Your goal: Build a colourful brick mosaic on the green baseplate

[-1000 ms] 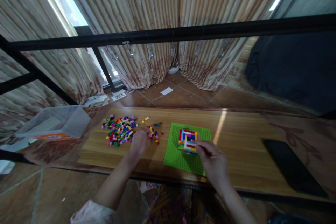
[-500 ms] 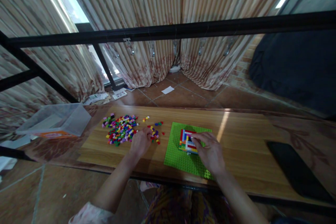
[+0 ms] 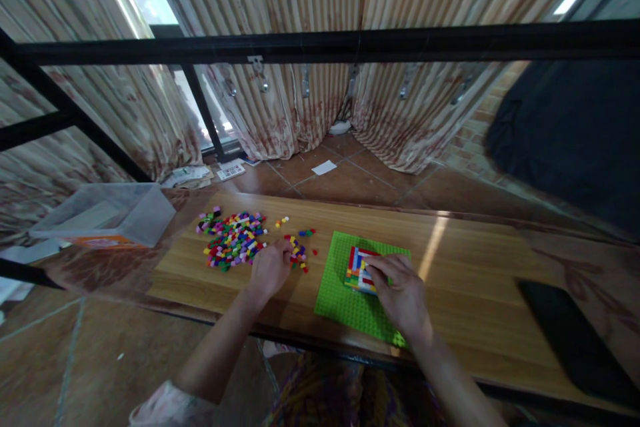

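Note:
A green studded baseplate (image 3: 345,303) lies on a wooden board (image 3: 465,280). A block of small coloured bricks (image 3: 356,265) is built on it. My right hand (image 3: 397,293) covers the block's right side, fingers curled and pressed on the bricks. A pile of loose coloured bricks (image 3: 233,240) lies to the left, with a smaller scatter (image 3: 299,250) nearer the plate. My left hand (image 3: 270,268) rests at that scatter, fingers curled down onto the board; what they hold, if anything, is hidden.
A clear plastic tub (image 3: 107,213) stands at the far left of the table. A dark flat slab (image 3: 573,340) lies at the right. A black metal bar (image 3: 320,47) crosses above. Curtains and a tiled floor with papers lie behind.
My right hand slid from the block's near edge up over its right side. My left hand stayed at the small scatter. The camera tipped slightly.

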Motion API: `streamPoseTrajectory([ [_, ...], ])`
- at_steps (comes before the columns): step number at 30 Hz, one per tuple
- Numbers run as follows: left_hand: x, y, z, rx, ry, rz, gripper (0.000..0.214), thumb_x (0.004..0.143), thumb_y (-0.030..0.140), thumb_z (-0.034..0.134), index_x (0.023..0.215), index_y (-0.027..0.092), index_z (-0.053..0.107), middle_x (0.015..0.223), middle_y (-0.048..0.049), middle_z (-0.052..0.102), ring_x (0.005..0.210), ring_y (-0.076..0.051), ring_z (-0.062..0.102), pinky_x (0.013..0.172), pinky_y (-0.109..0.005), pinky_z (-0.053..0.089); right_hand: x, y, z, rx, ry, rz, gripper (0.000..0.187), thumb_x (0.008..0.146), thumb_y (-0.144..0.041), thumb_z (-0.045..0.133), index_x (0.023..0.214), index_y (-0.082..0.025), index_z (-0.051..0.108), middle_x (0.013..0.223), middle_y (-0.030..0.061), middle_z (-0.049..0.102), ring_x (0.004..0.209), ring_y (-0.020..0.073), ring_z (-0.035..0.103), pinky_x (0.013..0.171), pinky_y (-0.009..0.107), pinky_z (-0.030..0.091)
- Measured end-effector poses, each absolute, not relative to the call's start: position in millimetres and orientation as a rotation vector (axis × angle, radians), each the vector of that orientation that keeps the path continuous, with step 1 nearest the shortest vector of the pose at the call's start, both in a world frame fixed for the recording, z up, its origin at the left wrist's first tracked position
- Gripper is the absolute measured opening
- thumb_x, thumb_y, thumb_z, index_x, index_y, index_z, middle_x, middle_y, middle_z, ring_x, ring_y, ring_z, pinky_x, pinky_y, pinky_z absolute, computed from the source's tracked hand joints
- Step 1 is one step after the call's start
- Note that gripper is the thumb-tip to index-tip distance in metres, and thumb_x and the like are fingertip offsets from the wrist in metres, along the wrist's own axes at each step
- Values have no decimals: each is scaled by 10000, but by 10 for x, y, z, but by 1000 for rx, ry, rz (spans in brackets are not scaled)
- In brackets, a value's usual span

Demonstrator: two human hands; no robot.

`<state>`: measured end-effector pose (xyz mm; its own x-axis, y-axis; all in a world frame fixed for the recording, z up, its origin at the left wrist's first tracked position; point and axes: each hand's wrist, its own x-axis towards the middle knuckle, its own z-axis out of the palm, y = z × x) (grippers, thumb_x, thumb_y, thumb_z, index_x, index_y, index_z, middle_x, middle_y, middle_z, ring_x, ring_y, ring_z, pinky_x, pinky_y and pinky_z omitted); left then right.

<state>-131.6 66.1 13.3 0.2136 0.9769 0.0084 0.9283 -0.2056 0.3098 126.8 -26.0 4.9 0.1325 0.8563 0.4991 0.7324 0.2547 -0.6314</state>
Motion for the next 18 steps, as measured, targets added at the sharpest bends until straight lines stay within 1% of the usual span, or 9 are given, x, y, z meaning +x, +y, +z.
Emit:
streamPoseTrajectory([
  [6,-1311,654,123,2245,1816,306,239,939,168,460,923,215,693,970,-40,746,916,-186,683,786,-266,457,1243,-273,-17,-1478,-1629,78,190,936,-272,568,998,-264,747,988,35,759,910,211,642,843,384,508],
  [10,-1309,654,108,2226,1827,312,234,938,172,466,945,222,695,981,-31,749,916,-182,684,784,-260,459,1241,-281,-16,-1500,-1581,110,200,935,-312,565,1000,-265,748,989,46,754,915,218,644,849,399,507],
  [13,-1300,650,121,2216,1842,294,236,927,159,472,951,221,699,998,-33,749,915,-180,684,790,-257,463,1256,-302,-27,-1523,-1483,137,207,917,-373,594,1011,-261,741,987,48,746,923,222,640,856,401,504],
  [18,-1285,642,155,2217,1850,288,250,925,156,461,944,216,703,987,-39,750,910,-186,686,784,-261,470,1286,-304,-78,-1569,-1338,147,267,899,-434,606,1026,-235,730,1055,74,726,1020,236,618,944,437,468],
])
